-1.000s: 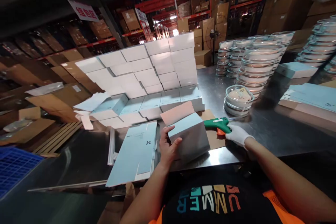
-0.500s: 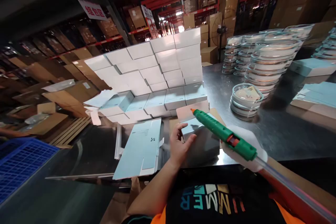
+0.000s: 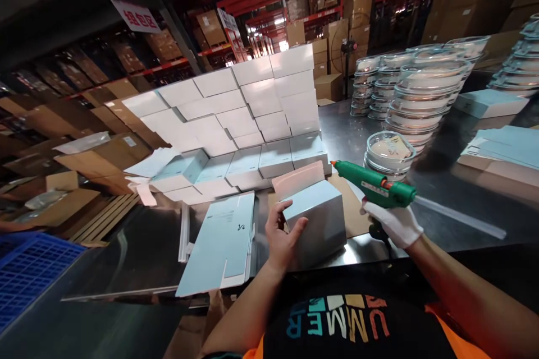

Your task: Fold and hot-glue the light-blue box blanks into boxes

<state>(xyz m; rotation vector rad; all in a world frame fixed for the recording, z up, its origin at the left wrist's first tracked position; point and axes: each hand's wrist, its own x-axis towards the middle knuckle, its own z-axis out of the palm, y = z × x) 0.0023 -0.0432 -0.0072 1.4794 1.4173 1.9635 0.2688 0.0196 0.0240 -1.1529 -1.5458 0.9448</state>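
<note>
My left hand [image 3: 283, 235], bare, grips the left end of a light blue box [image 3: 318, 224], with the thumb on the near side. A pale flap [image 3: 298, 180] stands up along the box's far edge. The box sits on a piece of brown cardboard [image 3: 353, 210] on the table. In a white glove, my right hand [image 3: 393, 223] is wrapped round the handle of a green glue gun [image 3: 374, 184]. Its orange nozzle points left, beyond the box's right corner, apart from it. A clear glue stick [image 3: 461, 217] sticks out of its back.
Flat blue cartons [image 3: 219, 241] lie left of the box. A wall of stacked white boxes [image 3: 236, 101] stands behind. Round clear-lidded containers [image 3: 425, 101] are piled at the right, near more blue sheets [image 3: 501, 148]. A blue crate [image 3: 36, 269] is at far left.
The glue gun has moved from over the box to its right and swung more level. The box's top now shows, and my left hand still holds it.
</note>
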